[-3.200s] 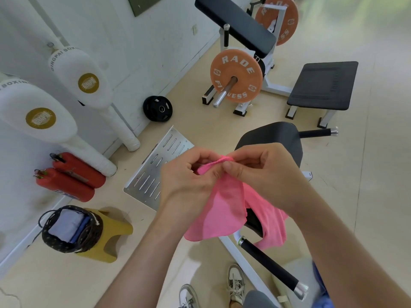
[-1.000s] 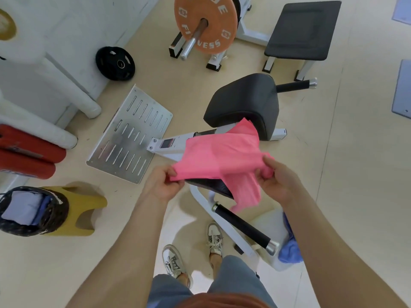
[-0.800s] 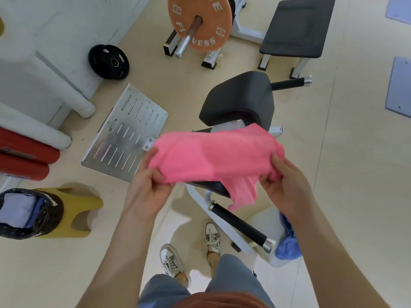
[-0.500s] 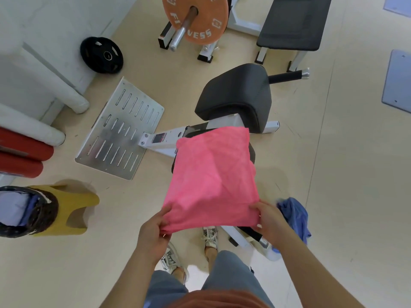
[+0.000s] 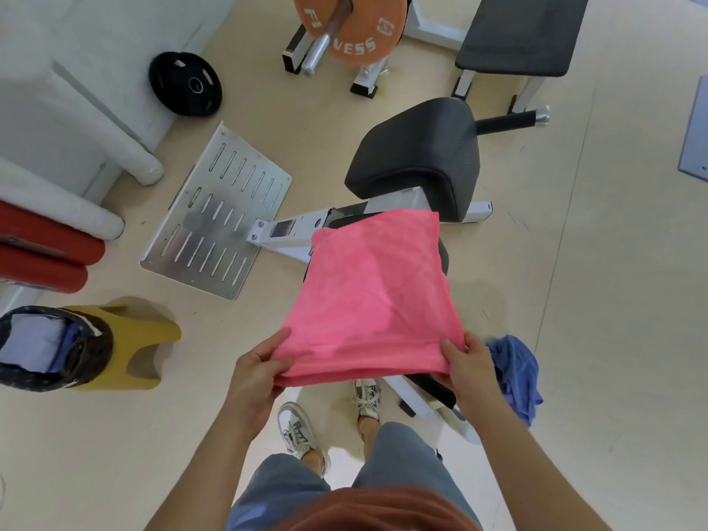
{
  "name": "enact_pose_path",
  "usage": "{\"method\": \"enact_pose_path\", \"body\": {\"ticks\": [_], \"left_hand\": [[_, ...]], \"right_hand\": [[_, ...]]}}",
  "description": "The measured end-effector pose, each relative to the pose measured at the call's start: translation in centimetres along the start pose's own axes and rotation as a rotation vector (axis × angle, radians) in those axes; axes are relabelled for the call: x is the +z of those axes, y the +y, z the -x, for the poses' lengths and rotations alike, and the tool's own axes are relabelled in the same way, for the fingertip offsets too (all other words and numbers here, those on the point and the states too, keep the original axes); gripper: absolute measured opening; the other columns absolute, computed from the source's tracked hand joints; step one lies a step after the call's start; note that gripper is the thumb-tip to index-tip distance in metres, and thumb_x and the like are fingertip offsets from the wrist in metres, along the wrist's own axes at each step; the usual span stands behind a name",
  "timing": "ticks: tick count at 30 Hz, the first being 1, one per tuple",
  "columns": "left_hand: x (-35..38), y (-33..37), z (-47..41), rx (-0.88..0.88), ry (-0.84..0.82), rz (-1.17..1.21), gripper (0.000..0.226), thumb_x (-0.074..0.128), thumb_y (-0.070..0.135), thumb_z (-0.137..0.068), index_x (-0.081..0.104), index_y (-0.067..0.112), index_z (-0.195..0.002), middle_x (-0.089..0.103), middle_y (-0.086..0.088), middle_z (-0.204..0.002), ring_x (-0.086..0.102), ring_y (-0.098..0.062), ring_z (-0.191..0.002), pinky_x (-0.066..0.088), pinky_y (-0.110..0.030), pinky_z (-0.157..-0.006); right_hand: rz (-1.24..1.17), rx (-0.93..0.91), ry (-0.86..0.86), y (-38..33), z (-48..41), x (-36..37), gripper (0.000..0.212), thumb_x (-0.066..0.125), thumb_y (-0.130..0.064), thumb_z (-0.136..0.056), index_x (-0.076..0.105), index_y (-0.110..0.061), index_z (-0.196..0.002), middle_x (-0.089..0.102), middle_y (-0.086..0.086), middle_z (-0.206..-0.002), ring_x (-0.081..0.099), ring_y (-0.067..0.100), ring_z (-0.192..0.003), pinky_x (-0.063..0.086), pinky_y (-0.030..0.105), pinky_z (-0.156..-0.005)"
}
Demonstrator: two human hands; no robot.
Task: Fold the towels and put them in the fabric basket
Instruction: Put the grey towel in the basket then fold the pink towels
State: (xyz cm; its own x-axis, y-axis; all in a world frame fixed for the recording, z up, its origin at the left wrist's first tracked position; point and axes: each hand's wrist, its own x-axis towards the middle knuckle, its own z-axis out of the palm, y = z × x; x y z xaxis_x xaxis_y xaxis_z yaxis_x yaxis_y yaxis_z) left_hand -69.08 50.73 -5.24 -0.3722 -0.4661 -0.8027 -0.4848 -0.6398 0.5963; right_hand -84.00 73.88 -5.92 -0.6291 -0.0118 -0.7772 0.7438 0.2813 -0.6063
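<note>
Fabric basket (image 5: 82, 371): far left, dark and patterned, set on a yellow stool (image 5: 143, 348); pale blue folded cloths already lie inside it.
Left hand (image 5: 257, 371): closed on the near left corner of the pink towel (image 5: 373, 297), thumb on top and fingers underneath.
Pink towel: in the middle, held out flat in front of the person, the near edge stretched between both hands and doubled over there; the far part lies out over the white frame and dark padding of a gym machine (image 5: 415, 162).
Right hand (image 5: 465, 362): gripping the near right corner of the pink towel, thumb over the edge.
Blue towel (image 5: 515, 375): just right of the right hand, crumpled in a heap low down by the machine's frame, not yet folded.
Step in hand: the fold of the pink towel, judged part-way, with one fold showing along the near edge.
Next move: likely another fold to bring the cloth down to a compact shape, which calls for corners kept matched and the edge kept taut; then a carry well across to the left into the basket. The blue towel remains afterwards.
</note>
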Motion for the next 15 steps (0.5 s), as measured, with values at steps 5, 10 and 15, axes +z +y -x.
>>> {"method": "enact_pose_path", "body": {"ticks": [5,10,15], "left_hand": [[3.5,5.0,3.3,0.455,0.061,-0.199,0.070,0.061,-0.016,-0.070,0.063,0.035,-0.119,0.062,0.008,-0.115,0.061,-0.016,-0.085,0.052,-0.026,-0.066],[9.6,7.2,5.6,0.660,-0.215,-0.360,0.054,0.067,0.003,-0.060,0.067,0.042,-0.098,0.061,0.002,-0.112,0.058,-0.020,-0.091,0.050,-0.039,-0.076],[10.8,7.5,5.7,0.558,-0.429,-0.341,0.056,0.057,-0.009,-0.063,0.069,0.029,-0.102,0.068,-0.006,-0.101,0.058,-0.016,-0.087,0.048,-0.026,-0.073]], "right_hand": [[0.140,-0.385,0.107,-4.9,3.4,0.8,0.025,0.063,-0.004,-0.082,0.061,-0.019,-0.102,0.064,-0.002,-0.088,0.061,0.010,-0.073,0.051,0.018,-0.058],[0.018,-0.438,-0.151,-9.0,6.3,3.1,0.039,0.070,0.005,-0.076,0.064,-0.017,-0.108,0.070,0.005,-0.081,0.062,0.009,-0.068,0.054,0.021,-0.065],[-0.105,-0.442,-0.252,-10.5,7.8,4.2,0.032,0.065,0.013,-0.076,0.063,-0.010,-0.098,0.070,0.014,-0.082,0.065,0.014,-0.067,0.053,0.021,-0.060]]}}
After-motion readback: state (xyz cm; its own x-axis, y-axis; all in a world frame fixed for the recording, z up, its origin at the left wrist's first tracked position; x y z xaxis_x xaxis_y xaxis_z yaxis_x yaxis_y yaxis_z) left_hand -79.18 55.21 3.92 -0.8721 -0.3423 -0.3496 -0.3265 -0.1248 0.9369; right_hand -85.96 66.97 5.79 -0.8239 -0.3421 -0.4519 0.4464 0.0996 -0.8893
